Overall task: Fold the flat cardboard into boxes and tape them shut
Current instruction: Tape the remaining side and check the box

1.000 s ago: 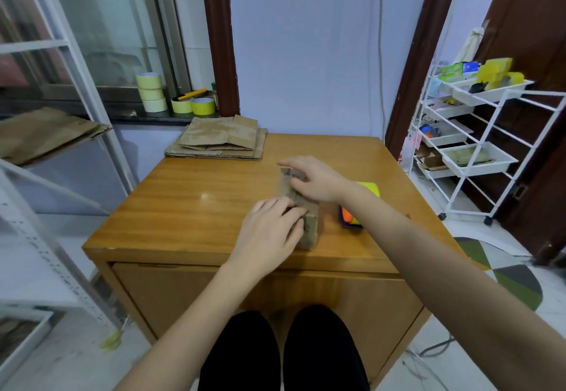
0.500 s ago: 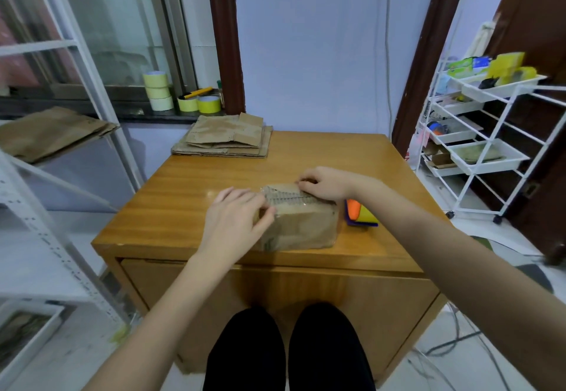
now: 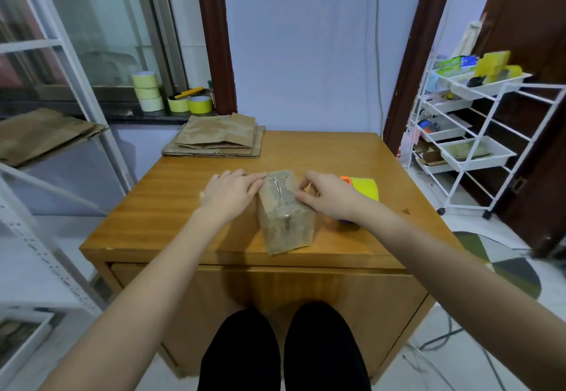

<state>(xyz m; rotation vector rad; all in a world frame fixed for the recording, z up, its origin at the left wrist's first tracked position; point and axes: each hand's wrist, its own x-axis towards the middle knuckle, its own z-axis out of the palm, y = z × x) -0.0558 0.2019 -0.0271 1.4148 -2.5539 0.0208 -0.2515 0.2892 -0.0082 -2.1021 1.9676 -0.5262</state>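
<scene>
wooden table, flat cardboard stack, white shelf cart

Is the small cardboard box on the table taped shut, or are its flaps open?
Shut. The box shows closed flaps with clear tape running along its top and down the near end; the underside is hidden.

1. I log the box: mottled brown cardboard under a glossy clear tape strip.
2. Table: honey-orange wood grain.
3. Tape dispenser: neon yellow, orange tip.
4. Tape rolls: pale yellow-green.
5. Flat cardboard stack: dull brown.
</scene>
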